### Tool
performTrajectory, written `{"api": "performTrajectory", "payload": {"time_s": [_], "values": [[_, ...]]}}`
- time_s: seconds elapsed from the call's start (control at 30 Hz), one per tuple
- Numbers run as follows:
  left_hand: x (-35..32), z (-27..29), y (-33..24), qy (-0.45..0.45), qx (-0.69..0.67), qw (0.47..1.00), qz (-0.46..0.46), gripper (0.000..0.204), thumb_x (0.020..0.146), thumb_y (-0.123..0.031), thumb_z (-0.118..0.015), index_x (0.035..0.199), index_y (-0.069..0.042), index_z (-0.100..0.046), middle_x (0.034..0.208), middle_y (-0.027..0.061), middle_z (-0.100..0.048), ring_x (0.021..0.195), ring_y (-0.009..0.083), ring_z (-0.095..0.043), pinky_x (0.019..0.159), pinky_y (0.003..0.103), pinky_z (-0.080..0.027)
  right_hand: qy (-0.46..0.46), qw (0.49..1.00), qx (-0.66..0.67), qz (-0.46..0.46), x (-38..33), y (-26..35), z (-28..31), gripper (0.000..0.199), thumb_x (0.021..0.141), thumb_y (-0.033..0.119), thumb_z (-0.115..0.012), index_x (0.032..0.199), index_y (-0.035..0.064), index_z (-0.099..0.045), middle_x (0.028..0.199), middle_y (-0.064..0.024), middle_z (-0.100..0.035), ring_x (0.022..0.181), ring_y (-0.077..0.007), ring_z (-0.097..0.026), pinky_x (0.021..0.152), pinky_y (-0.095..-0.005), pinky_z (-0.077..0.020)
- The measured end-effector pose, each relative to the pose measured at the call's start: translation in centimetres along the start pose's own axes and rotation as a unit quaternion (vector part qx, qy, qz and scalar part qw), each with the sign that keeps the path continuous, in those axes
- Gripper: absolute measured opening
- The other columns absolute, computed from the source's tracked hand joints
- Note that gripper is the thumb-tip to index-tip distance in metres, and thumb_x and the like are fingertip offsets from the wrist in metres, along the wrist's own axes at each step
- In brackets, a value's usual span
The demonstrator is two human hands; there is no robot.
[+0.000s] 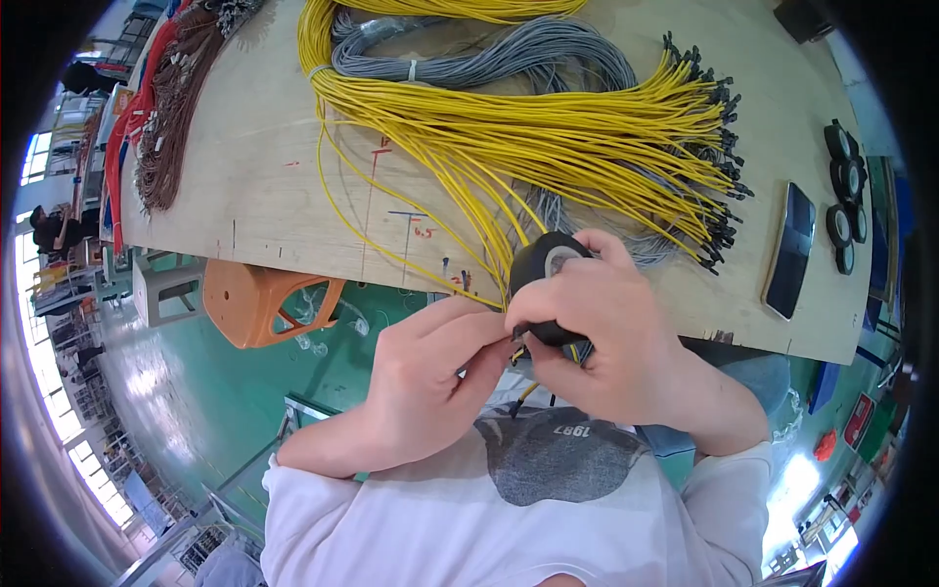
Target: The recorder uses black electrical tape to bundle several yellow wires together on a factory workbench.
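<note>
My right hand (621,318) grips a thick roll of black tape (531,262) just past the table's near edge. The fingers of my left hand (425,377) are pinched together right beside the roll, where the end of a few yellow cables (474,220) comes down. A short dark piece, seemingly the tape's loose end, shows between the two hands. Below them a yellow cable end with a black tip (523,396) hangs in front of my shirt. My fingers partly hide the exact grip. The large yellow cable bundle (548,132) with black connectors (724,147) lies on the table beyond.
Grey cables (509,59) lie behind the yellow bundle on the wooden table (264,166). Brown cables (176,117) and red ones (137,108) are at the far left. A phone (788,252) and several black tape rolls (847,181) sit on the right. An orange stool (235,301) stands below the table edge.
</note>
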State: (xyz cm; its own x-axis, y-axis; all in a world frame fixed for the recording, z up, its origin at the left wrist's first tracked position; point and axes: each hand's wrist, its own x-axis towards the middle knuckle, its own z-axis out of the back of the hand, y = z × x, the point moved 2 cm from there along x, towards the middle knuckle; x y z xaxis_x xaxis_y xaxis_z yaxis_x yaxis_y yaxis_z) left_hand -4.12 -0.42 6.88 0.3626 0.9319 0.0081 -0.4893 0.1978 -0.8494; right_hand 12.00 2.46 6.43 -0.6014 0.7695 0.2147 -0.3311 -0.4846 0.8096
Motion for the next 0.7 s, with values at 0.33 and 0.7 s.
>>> {"api": "performTrajectory", "payload": {"time_s": [0.33, 0.7], "values": [[-1.2, -2.6, 1.7, -0.047, -0.366, 0.91, 0.19, 0.009, 0.078, 0.004, -0.058, 0.086, 0.001, -0.061, 0.077, 0.002, -0.055, 0.062, 0.004, -0.047, 0.052, 0.016, -0.034, -0.127, 0.97, 0.145, -0.146, -3.8, 1.2, 0.8, 0.016, 0.073, -0.001, -0.061, 0.089, 0.0022, -0.063, 0.06, -0.0043, -0.054, 0.055, -0.0189, -0.05, 0.058, -0.0293, -0.0384], [-1.7, -3.5, 1.6, -0.11, -0.343, 0.925, 0.12, 0.012, 0.077, 0.004, -0.06, 0.087, -0.001, -0.064, 0.082, 0.0017, -0.052, 0.065, 0.0042, -0.045, 0.053, 0.017, -0.034, -0.212, 0.949, 0.152, -0.175, -3.8, 1.3, -2.7, 0.021, 0.074, 0.0, -0.06, 0.094, 0.0002, -0.063, 0.059, -0.0044, -0.057, 0.05, -0.0175, -0.052, 0.053, -0.0278, -0.0384]]}}
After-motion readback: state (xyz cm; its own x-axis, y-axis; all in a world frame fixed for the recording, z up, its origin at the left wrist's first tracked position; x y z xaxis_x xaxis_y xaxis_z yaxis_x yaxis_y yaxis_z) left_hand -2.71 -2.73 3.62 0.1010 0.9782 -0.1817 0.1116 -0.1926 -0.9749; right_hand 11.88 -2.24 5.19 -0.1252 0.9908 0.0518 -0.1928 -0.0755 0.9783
